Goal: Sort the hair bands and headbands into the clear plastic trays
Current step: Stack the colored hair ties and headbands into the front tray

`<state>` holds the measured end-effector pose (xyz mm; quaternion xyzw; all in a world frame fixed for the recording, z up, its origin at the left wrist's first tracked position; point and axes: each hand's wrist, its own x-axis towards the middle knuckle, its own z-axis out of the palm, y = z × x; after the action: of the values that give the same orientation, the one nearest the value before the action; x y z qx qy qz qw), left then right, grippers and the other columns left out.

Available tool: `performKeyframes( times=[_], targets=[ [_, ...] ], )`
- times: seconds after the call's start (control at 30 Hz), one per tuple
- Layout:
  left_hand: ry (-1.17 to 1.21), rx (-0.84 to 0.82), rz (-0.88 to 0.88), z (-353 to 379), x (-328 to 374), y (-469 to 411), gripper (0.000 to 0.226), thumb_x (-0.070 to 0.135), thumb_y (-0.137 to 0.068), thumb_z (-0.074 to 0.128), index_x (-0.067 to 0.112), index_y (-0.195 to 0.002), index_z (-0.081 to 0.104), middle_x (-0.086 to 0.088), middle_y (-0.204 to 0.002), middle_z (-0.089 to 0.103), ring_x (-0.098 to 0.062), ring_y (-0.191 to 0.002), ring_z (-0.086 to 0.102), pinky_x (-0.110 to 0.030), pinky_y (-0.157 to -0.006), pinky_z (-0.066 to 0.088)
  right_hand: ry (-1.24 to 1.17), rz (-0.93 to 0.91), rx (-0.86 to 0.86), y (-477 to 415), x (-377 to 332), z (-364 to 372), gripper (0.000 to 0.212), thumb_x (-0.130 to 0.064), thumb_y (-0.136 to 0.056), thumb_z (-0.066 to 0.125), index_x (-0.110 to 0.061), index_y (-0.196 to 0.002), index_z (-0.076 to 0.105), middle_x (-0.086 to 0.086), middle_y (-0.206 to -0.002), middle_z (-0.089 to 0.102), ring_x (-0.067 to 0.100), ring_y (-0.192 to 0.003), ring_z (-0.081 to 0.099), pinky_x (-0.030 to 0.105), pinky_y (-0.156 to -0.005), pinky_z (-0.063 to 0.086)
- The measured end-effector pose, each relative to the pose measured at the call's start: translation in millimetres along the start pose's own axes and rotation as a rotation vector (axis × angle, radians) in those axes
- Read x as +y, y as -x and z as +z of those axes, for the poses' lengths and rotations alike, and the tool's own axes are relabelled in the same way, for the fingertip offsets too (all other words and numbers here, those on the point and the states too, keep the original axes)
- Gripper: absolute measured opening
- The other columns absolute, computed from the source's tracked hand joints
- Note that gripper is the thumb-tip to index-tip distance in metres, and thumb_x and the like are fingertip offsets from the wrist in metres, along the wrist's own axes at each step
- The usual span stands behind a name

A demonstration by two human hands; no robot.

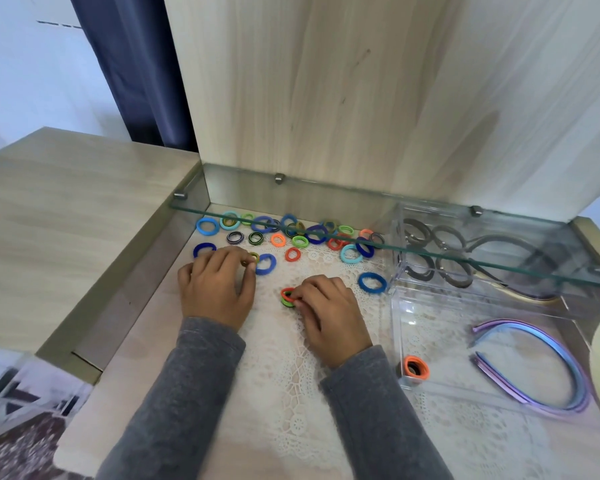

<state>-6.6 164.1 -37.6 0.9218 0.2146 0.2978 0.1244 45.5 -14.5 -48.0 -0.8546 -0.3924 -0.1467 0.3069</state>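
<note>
Left hand (219,289) pinches olive hair band (249,260). Right hand (326,313) grips red-and-green band stack (287,297). Loose hair bands (293,254) lie scattered on lace mat (291,362), left of clear tray (399,337). Bands likely light, soft, stretchy: pinch by rim, several at once.

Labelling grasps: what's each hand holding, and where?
Left hand pinches an olive hair band by its rim. Right hand pinches a red-and-green stack of bands by one edge.
</note>
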Motion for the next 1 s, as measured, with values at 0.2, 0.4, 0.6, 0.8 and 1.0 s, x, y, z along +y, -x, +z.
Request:
performKeyframes(
  times=[0.2,0.4,0.6,0.8,1.0],
  targets=[
    [0.101,0.092,0.170,-5.2,11.3,17.8,0.013,0.033,-0.085,0.057,0.030,-0.093,0.066,0.015,-0.103,0.067,-0.012,-0.099,0.057,-0.034,-0.083,0.034,-0.006,0.010,0.004,-0.1,-3.9,-2.7,0.018,-0.014,-0.088,0.052,-0.020,-0.101,0.063,-0.004,-0.100,0.057,0.017,-0.089,0.049,0.036,-0.075,0.045],
    [0.105,0.081,0.332,-6.0,24.0,27.4,0.014,0.033,-0.084,0.057,0.027,-0.089,0.068,0.014,-0.102,0.068,-0.011,-0.099,0.056,-0.033,-0.082,0.034,-0.098,0.185,0.127,0.1,-0.9,-6.3,0.031,-0.004,-0.079,0.047,-0.019,-0.102,0.062,-0.005,-0.101,0.056,0.012,-0.091,0.045,0.032,-0.079,0.043],
    [0.090,0.003,0.358,-7.3,24.5,27.7,0.021,0.036,-0.085,0.051,0.026,-0.090,0.069,0.014,-0.100,0.069,-0.014,-0.098,0.060,-0.034,-0.084,0.035,-0.099,0.218,0.122,-0.7,-0.5,-4.9,0.031,-0.007,-0.079,0.044,-0.015,-0.102,0.062,-0.001,-0.102,0.057,0.015,-0.092,0.046,0.033,-0.079,0.044],
    [0.087,-0.120,0.370,-6.6,23.4,27.1,0.020,0.037,-0.085,0.048,0.028,-0.087,0.066,0.016,-0.099,0.068,-0.013,-0.098,0.060,-0.032,-0.083,0.034,-0.092,0.210,0.100,-0.4,-1.6,-5.3,0.031,-0.008,-0.079,0.044,-0.015,-0.103,0.061,-0.001,-0.102,0.057,0.014,-0.092,0.046,0.035,-0.078,0.046],
    [0.156,-0.141,0.345,-8.2,24.2,27.1,0.026,0.037,-0.084,0.048,0.027,-0.101,0.065,0.015,-0.110,0.065,-0.010,-0.104,0.058,-0.028,-0.087,0.036,-0.138,0.151,0.088,0.1,-4.5,-7.7,0.033,-0.009,-0.079,0.046,-0.017,-0.107,0.060,-0.003,-0.104,0.055,0.015,-0.092,0.048,0.034,-0.079,0.044]
  ],
)
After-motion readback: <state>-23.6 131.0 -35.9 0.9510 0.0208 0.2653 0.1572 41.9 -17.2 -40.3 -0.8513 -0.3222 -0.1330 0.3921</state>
